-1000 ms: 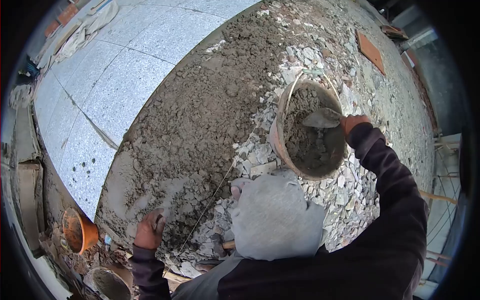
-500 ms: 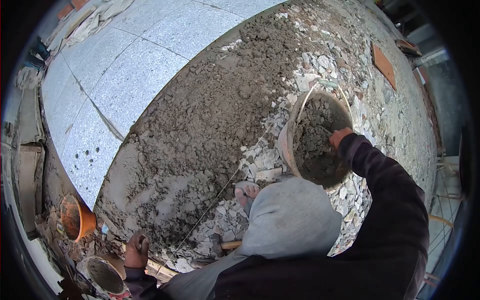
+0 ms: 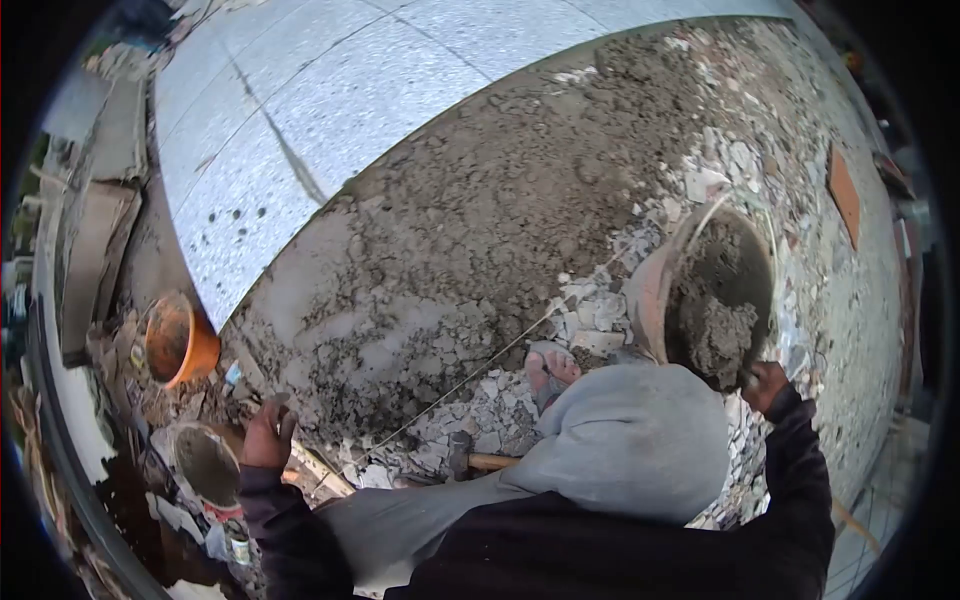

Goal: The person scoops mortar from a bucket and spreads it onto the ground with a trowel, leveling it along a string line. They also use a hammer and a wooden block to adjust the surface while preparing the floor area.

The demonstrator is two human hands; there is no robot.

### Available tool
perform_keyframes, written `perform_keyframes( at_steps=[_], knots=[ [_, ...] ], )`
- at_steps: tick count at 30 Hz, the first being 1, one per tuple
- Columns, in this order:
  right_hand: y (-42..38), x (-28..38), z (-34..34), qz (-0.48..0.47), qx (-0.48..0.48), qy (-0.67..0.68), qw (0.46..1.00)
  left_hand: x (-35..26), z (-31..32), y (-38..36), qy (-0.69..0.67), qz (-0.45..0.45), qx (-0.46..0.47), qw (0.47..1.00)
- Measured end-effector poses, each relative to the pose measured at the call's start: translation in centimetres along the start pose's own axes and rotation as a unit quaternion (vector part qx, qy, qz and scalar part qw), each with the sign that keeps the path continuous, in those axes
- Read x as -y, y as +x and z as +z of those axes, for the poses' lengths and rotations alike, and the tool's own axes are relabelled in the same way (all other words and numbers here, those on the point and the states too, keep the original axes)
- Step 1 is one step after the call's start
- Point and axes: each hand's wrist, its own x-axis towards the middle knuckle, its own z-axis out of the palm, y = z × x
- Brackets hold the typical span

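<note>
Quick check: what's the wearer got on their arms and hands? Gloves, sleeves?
No gloves: the left hand and right hand are bare. Both arms are covered to the wrist by long dark sleeves, blackish with a purple tint, loose and creased, with a plain cuff. No markings, watch or jewellery can be made out.

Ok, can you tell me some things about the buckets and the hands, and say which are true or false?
1. The right hand is at the rim of the big bucket of mortar. True.
2. The big bucket is empty. False: grey mortar lies inside.
3. The orange bowl sits near the left hand. True.
4. A hammer is in the left hand. False: it lies on the rubble by the knee.
5. The granite slabs are covered in mortar. False: they are bare.
</note>
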Motion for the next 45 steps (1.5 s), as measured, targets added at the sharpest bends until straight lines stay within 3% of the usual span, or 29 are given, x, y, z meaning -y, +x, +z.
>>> perform_keyframes(
  at_steps=[1,2,3,4,5,6,7,9,12,13,14,15,17,19,21,23,24,25,27,29,30,32,34,36,39,41,43,45],
  knots=[
    [-0.4,1.4,0.2,0.027,-0.001,0.126,0.992,0.9,-0.6,-1.1,0.036,0.038,-0.068,0.996],
    [-0.7,3.2,-0.5,0.028,0.007,0.054,0.998,1.4,-1.8,-2.5,0.016,-0.027,-0.061,0.998],
    [0.4,0.2,0.5,-0.186,-0.121,-0.043,0.974,1.5,-2.9,-4.1,-0.01,-0.078,-0.086,0.993],
    [0.4,1.3,-0.5,-0.124,-0.081,-0.029,0.989,2.4,-3.5,-5.8,-0.023,-0.091,-0.129,0.987],
    [2.1,-3.1,-1.2,-0.102,-0.096,-0.046,0.989,3.7,-4.1,-7.6,-0.017,-0.122,-0.159,0.98],
    [1.3,3.5,-2.5,-0.031,-0.01,-0.019,0.999,4.5,-3.9,-9.3,-0.017,-0.139,-0.183,0.973],
    [4.5,-4.2,-3.1,-0.113,-0.104,0.021,0.988,4.5,-3.4,-11.2,-0.029,-0.166,-0.203,0.965],
    [6.5,-0.8,-3.2,-0.169,-0.117,-0.01,0.979,3.6,-3.3,-14.1,-0.058,-0.202,-0.236,0.949],
    [8.8,8.7,-2.9,-0.244,-0.077,-0.057,0.965,-0.2,-2.9,-17.9,-0.149,-0.208,-0.277,0.926],
    [8.6,14.2,-1.4,-0.216,-0.051,0.001,0.975,-1.2,-3.3,-19.0,-0.13,-0.213,-0.289,0.924],
    [11.1,16.1,-0.6,-0.425,-0.062,-0.135,0.893,-2.3,-3.9,-19.9,-0.111,-0.218,-0.301,0.922],
    [11.0,22.0,0.9,-0.332,0.051,-0.112,0.935,-3.2,-4.6,-20.7,-0.093,-0.223,-0.31,0.919],
    [8.7,31.9,5.2,-0.221,0.121,-0.049,0.967,-4.9,-6.3,-21.8,-0.108,-0.206,-0.367,0.9],
    [11.3,35.6,9.1,-0.4,0.138,-0.122,0.898,-5.1,-7.1,-22.3,-0.138,-0.182,-0.419,0.878],
    [10.6,40.1,13.6,-0.469,0.173,-0.131,0.856,-4.6,-7.4,-22.3,-0.183,-0.149,-0.462,0.855],
    [9.6,43.5,17.6,-0.49,0.278,-0.129,0.816,-4.9,-5.2,-20.8,-0.478,-0.085,-0.546,0.683],
    [7.8,45.4,19.0,-0.46,0.34,-0.113,0.812,-4.9,-3.9,-20.2,-0.601,-0.044,-0.564,0.564],
    [6.1,47.0,20.3,-0.428,0.399,-0.095,0.805,-4.9,-3.0,-20.2,-0.674,-0.067,-0.528,0.512],
    [5.3,48.4,22.8,-0.439,0.488,-0.103,0.747,-3.9,-2.3,-20.4,-0.598,-0.121,-0.595,0.523],
    [6.2,49.1,25.6,-0.305,0.645,-0.07,0.697,-2.4,-2.0,-21.0,-0.523,-0.118,-0.665,0.521],
    [7.2,49.4,27.2,-0.234,0.712,-0.053,0.66,-2.5,-2.6,-21.6,-0.533,-0.132,-0.678,0.488],
    [10.6,49.5,32.4,-0.048,0.789,-0.016,0.612,-3.2,-2.3,-22.5,-0.539,-0.105,-0.685,0.479],
    [14.8,49.6,37.7,0.019,0.763,-0.092,0.64,-4.1,-1.9,-22.9,-0.478,-0.133,-0.685,0.533],
    [14.8,51.0,39.2,0.008,0.747,-0.146,0.648,-4.2,-1.7,-22.8,-0.454,-0.138,-0.68,0.558],
    [12.5,52.1,36.8,-0.015,0.72,-0.172,0.672,-4.0,-1.6,-23.3,-0.45,-0.117,-0.674,0.574],
    [10.2,52.4,32.8,-0.09,0.668,-0.219,0.705,-3.7,-1.6,-23.4,-0.471,-0.1,-0.673,0.562],
    [8.8,51.7,29.3,-0.318,0.585,-0.358,0.654,-3.7,-1.7,-24.0,-0.477,-0.089,-0.673,0.558],
    [7.7,48.7,28.6,-0.554,0.352,-0.473,0.587,-3.8,-1.7,-24.3,-0.496,-0.05,-0.682,0.535]
  ],
)
